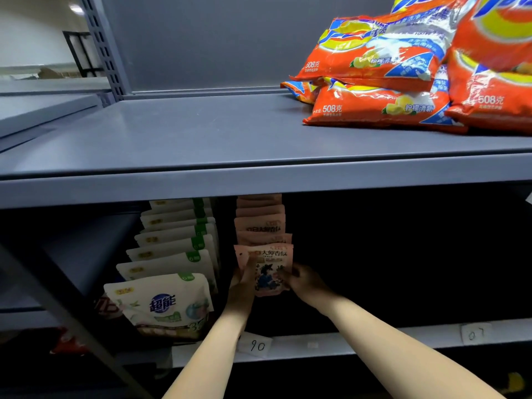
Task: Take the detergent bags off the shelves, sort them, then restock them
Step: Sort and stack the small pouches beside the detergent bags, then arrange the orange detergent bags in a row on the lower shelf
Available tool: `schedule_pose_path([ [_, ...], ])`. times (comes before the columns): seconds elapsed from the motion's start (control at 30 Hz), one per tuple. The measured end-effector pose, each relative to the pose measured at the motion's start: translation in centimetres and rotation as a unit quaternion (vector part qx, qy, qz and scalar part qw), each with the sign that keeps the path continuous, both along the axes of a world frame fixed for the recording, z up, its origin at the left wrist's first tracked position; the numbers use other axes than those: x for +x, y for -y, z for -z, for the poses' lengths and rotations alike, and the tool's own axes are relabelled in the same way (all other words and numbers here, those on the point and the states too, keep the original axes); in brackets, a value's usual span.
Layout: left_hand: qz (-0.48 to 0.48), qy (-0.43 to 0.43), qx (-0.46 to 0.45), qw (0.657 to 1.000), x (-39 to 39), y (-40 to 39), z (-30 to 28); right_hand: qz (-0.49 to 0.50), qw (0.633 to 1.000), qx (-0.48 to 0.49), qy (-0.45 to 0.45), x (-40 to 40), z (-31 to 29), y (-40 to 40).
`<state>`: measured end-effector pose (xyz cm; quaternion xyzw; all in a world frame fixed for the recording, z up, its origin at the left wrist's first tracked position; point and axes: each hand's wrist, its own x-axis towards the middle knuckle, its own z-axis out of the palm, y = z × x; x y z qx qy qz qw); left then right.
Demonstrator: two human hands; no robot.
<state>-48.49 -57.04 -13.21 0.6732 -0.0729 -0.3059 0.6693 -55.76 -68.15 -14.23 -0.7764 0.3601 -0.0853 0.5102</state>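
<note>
I see both hands reaching into the lower shelf (pixel 374 338). My left hand (pixel 243 286) holds the left edge of the front pink bag (pixel 266 269), with the fingers curled on it. My right hand (pixel 302 279) holds the right edge of the same bag, fingers curled round it too. So both grips are closed on that one bag.

The pink bag stands upright at the front of a row of pink bags (pixel 260 223) that runs back into the dark shelf. Just to the left is a row of white bags (pixel 172 249) with green corners, also standing one behind the other.

On the top shelf (pixel 201 131), over at the right, lie orange bags (pixel 380 108) piled on each other.

A paper tag (pixel 256 345) with numbers sits on the lower shelf's front edge, below my left arm. Another tag (pixel 475 334) is far to the right.
</note>
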Motion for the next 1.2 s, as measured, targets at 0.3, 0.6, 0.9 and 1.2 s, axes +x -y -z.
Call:
schedule_pose_path([
  [0.3,-0.048,0.019,0.047,0.998,1.3,0.2,1.0,0.009,0.998,-0.046,-0.037,-0.7,-1.0,0.9],
  [0.6,-0.045,0.072,0.167,0.982,0.1,0.0,-0.8,-0.022,0.992,-0.101,-0.068,-2.6,-1.6,1.9],
  [0.9,0.029,0.167,0.273,0.947,-2.5,-0.7,-3.2,-0.064,0.981,-0.163,-0.085,-5.3,-4.0,2.0],
  [1.2,0.253,0.352,0.305,0.848,-6.1,-3.6,-10.0,-0.144,0.931,-0.314,-0.119,-12.4,-12.8,2.9],
])
